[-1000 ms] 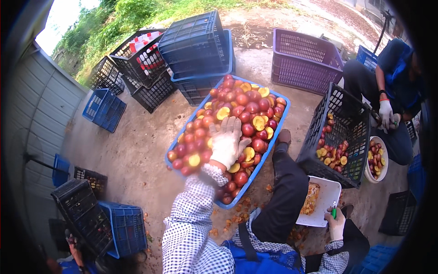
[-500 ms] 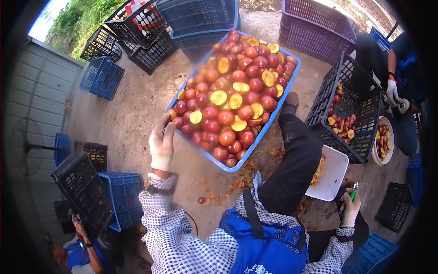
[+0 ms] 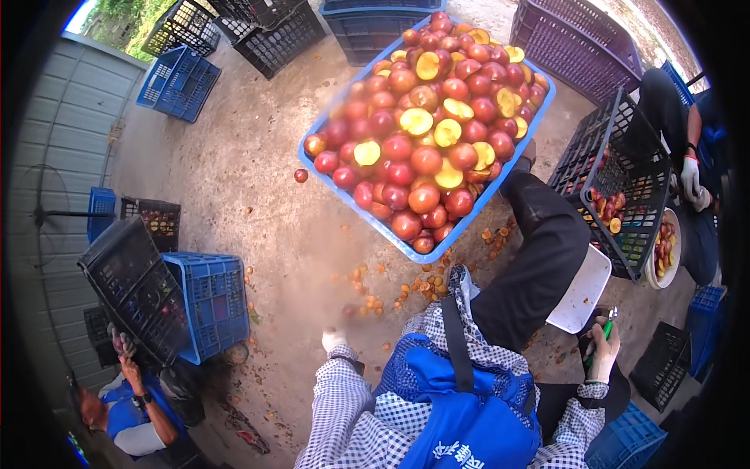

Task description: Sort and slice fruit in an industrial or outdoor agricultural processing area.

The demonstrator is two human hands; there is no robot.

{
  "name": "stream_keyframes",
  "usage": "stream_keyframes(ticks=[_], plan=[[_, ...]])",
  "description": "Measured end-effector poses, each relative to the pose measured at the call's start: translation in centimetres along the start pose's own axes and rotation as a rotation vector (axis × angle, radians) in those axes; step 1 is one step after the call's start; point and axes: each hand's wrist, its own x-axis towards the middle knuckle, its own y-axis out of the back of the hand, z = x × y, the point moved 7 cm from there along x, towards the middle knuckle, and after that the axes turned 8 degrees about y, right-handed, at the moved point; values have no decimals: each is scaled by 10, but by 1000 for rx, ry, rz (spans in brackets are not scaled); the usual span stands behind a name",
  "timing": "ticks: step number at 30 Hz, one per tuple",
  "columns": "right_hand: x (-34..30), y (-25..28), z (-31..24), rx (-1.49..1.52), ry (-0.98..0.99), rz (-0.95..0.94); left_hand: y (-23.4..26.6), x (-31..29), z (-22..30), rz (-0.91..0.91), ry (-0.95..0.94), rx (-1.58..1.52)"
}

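A blue tub (image 3: 367,221) heaped with red plums (image 3: 426,160), some halved with yellow flesh showing, stands in front of me. My left hand (image 3: 334,339), in a white glove, is low over the floor near my body, apart from the tub. Its fingers are foreshortened and blurred, so its grip is unclear. A single plum (image 3: 301,176) is outside the tub's left corner. My gloved right hand (image 3: 603,356) is closed around a green-handled tool (image 3: 609,327) with a short metal tip, beside my right leg.
Brownish bits (image 3: 418,291) litter the floor between the tub and me. A white tray (image 3: 582,293) lies by my leg. Black crates (image 3: 625,184) with plums stand right, near a co-worker's gloved hand (image 3: 691,176). Blue crates (image 3: 211,301) and another person (image 3: 133,414) are at left.
My left hand has drawn back from the tub's left corner toward my body. A plum now shows apart from that corner. The view has shifted; my right hand still holds the tool.
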Motion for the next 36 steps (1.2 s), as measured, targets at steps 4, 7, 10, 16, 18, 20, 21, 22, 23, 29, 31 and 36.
stream_keyframes(ticks=[4, 7, 10, 16, 18, 20, 21, 22, 23, 29, 31, 36], plan=[[-14, 14, 0, -103, -17, 40, -30, -15, 1, -41, -36, -77], [-31, 7, -29, -86, -67, 121, -51, 8, 27, -45, 141, -239], [-39, 8, -36, -152, -40, 85, -71, 22, 48, -253, -24, -386], [-49, -8, -45, -115, 21, 125, -58, 17, 73, -144, -76, -357], [-52, -11, -40, -129, 39, 104, -23, -12, 94, -142, -24, -689], [-49, -24, -51, -119, 18, 79, 12, -29, 119, -148, -27, -714], [-53, -19, -52, -116, 5, 128, 34, -59, 164, -208, -171, -799], [-48, -23, -53, -96, 4, 133, 70, -86, 196, -226, -301, -899], [-46, -27, -57, -85, 0, 130, 101, -112, 227, -227, -388, -874], [-45, -32, -71, -26, 7, 115, 202, -258, 390, 71, -1318, -851], [-49, -26, -69, 6, -33, 140, 195, -287, 429, 34, -1459, -812], [-56, -8, -52, 53, -13, 189, 174, -333, 490, 173, -1694, -562]])
